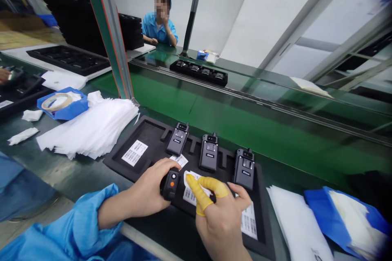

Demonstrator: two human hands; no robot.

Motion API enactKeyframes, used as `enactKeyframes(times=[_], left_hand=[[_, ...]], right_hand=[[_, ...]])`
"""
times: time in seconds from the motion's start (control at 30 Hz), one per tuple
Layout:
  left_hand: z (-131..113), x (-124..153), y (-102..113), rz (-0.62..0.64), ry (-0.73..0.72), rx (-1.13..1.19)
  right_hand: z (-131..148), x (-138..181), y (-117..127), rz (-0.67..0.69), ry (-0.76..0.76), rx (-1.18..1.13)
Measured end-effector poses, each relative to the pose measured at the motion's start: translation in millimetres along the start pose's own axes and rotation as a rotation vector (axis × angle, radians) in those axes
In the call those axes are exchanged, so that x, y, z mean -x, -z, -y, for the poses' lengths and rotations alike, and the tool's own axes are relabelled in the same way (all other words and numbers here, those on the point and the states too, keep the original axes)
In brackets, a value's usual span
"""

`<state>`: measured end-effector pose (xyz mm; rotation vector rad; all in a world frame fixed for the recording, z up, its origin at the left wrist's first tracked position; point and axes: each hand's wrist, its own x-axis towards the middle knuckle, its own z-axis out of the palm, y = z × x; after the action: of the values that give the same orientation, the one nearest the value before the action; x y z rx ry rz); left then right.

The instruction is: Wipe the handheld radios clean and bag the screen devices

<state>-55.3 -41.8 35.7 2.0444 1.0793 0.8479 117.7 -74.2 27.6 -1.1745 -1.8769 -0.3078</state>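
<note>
My left hand (150, 191) is closed around a black handheld radio (171, 185), whose end with a white and an orange button faces up. My right hand (222, 216), with yellow finger covers on some fingers, pinches a small white wipe (186, 179) beside that radio. Part of a dark object shows under the right fingers; I cannot tell what it is. Both hands are over a black foam tray (153, 124). Three similar radios (209, 153) marked "Riton" lie in its far slots. Printed white label sheets (134, 153) lie in the tray.
A stack of white sheets (92, 128) and a blue holder (65, 104) with a tape roll are left. More white sheets (298, 224) and a blue container (329, 216) lie right. Beyond the green belt (245, 122) is another black tray (199, 72). A person in blue (161, 28) sits opposite.
</note>
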Motion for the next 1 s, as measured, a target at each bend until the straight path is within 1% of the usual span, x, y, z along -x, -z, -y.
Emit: enactKeyframes(times=[0.17, 0.3, 0.43, 0.63, 0.73, 0.83, 1.0], left_hand=[[3, 0, -1, 0.001, 0.003, 0.006], [3, -1, -2, 0.010, 0.006, 0.007], [1, -4, -5, 0.006, 0.027, -0.018], [1, -3, -6, 0.000, 0.026, -0.035], [-1, -3, -3, -0.016, 0.046, -0.040], [-2, -3, -2, -0.012, 0.046, -0.048], [-1, -3, -1, -0.002, 0.034, -0.058]], right_hand=[[12, -8, -10, 0.038, 0.049, -0.004], [20, -8, -17, -0.033, 0.040, 0.115], [22, -7, -17, -0.044, 0.015, 0.201], [20, 0, -13, -0.034, -0.045, 0.221], [18, 1, -13, -0.048, -0.091, 0.201], [17, -2, -15, -0.053, -0.112, 0.108], [15, -9, -15, 0.071, -0.036, -0.039]])
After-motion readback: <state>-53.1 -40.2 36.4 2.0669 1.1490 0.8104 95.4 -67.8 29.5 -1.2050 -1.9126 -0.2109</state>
